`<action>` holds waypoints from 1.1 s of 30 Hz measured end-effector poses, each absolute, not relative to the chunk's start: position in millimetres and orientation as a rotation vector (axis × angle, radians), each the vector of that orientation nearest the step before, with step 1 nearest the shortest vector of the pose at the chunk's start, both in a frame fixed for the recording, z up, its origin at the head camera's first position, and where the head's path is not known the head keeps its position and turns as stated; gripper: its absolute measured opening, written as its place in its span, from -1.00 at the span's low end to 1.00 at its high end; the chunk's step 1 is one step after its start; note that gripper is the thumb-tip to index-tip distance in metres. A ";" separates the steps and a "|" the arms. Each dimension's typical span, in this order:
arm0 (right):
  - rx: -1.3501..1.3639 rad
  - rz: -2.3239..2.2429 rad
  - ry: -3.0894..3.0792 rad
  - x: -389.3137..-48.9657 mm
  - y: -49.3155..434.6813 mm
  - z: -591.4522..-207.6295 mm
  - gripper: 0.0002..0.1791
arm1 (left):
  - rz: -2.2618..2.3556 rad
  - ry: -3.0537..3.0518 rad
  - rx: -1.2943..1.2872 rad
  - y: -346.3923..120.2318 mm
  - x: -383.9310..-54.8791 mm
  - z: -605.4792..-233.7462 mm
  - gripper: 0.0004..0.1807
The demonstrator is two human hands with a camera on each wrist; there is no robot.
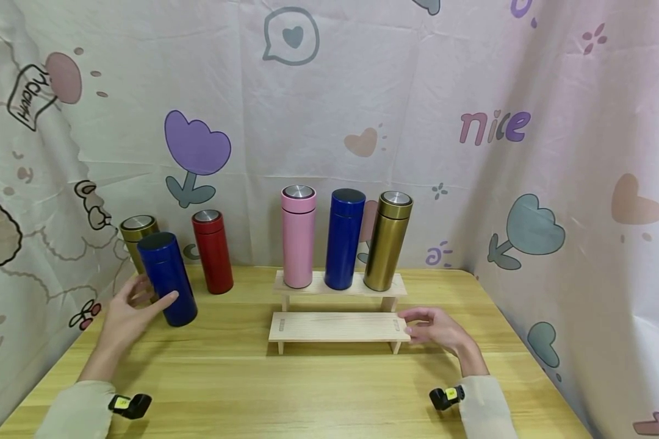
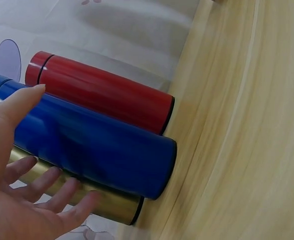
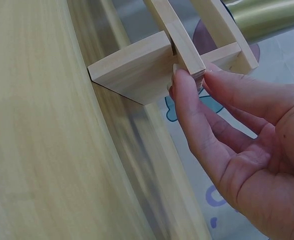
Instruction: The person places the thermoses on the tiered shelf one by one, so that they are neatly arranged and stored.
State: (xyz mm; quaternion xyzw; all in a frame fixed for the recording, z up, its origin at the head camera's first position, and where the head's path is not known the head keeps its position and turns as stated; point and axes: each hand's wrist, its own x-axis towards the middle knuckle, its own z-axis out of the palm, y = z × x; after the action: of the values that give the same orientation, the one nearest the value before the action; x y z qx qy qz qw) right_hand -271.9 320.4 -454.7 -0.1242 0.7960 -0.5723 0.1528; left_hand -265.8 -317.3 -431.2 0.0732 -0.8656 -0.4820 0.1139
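Around the left side of a blue thermos bottle point(image 1: 169, 283) is my left hand point(image 1: 129, 311), its thumb and fingers spread apart. In the left wrist view the thumb overlaps the blue bottle point(image 2: 101, 140) and the fingers stretch beside it; firm contact cannot be made out. A gold bottle point(image 1: 137, 235) stands partly hidden behind the blue one, and a red bottle point(image 1: 214, 256) stands to its right. My right hand point(image 1: 436, 329) pinches the right end of the lower board of a two-step wooden stand point(image 1: 337, 328), thumb and fingertips on the board's edge point(image 3: 189, 55).
On the stand's upper step are a pink bottle point(image 1: 298, 244), another blue bottle point(image 1: 345, 244) and another gold bottle point(image 1: 387, 247), all upright. Behind the wooden table point(image 1: 263, 390) hangs a patterned curtain point(image 1: 318, 122), which also closes off both sides.
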 end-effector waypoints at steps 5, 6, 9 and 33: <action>-0.348 -1.639 2.291 -271.0 321.3 -455.5 -0.42 | -1.474 -2.575 0.180 -316.1 -271.5 -433.4 0.14; -0.347 -1.641 2.291 -270.9 321.3 -455.5 -0.42 | -1.478 -2.582 0.182 -315.7 -272.4 -433.7 0.16; -0.344 -1.644 2.290 -270.8 321.0 -455.4 -0.42 | -1.488 -2.597 0.192 -315.4 -274.5 -434.7 0.18; -0.340 -1.621 2.317 -270.4 319.1 -455.7 -0.43 | -1.486 -2.620 0.173 -326.0 -286.9 -449.6 0.17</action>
State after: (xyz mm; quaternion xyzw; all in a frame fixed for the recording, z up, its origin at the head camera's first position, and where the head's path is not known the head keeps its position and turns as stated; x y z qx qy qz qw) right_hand -270.4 319.1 -455.7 -0.1179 0.8048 -0.5631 0.1461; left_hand -286.9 -326.0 -449.6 0.0573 -0.8667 -0.4916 0.0624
